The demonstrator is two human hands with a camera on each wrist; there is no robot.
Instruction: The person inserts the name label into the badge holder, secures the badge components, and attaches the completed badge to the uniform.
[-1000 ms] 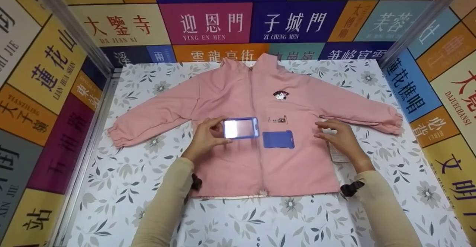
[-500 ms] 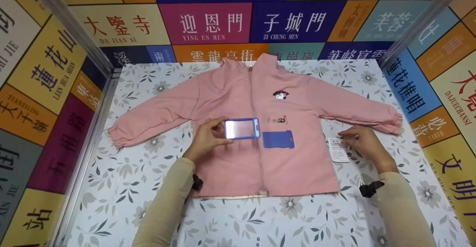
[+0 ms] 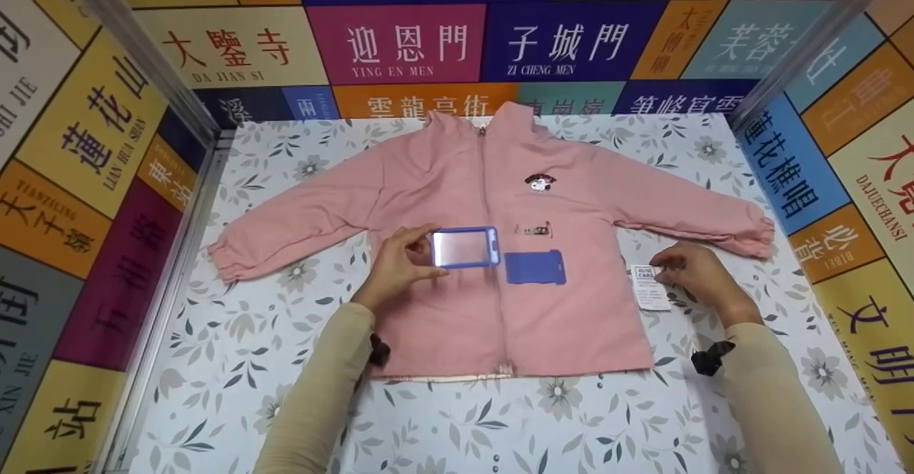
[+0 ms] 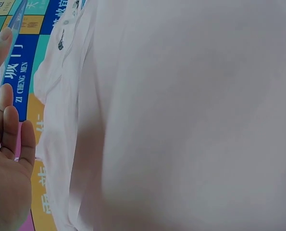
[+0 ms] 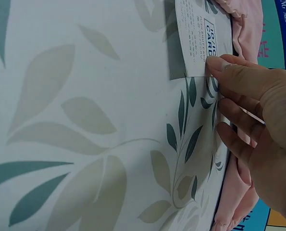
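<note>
My left hand (image 3: 394, 265) holds a clear, blue-framed card holder (image 3: 464, 248) by its left end, thumb below and fingers above, over the pink jacket (image 3: 435, 331). Only a thin edge of the holder (image 4: 14, 36) shows in the left wrist view. Right of the jacket, my right hand (image 3: 703, 274) pinches the upper right corner of a white printed card (image 3: 650, 292). In the right wrist view the thumb presses on the face of the card (image 5: 193, 36), which stands slightly off the tablecloth with a shadow beside it. The fingertip behind the card is partly hidden.
A flat blue panel (image 3: 535, 268) lies on the jacket right of the zipper. Above it is a small metal clip (image 3: 540, 230) on a clear strap. The floral tablecloth (image 3: 564, 424) runs to printed walls (image 3: 400, 46) at the back and sides.
My right hand has moved right, from over the jacket's side edge to the white card, and now pinches its corner. The left hand and card holder have stayed nearly still.
</note>
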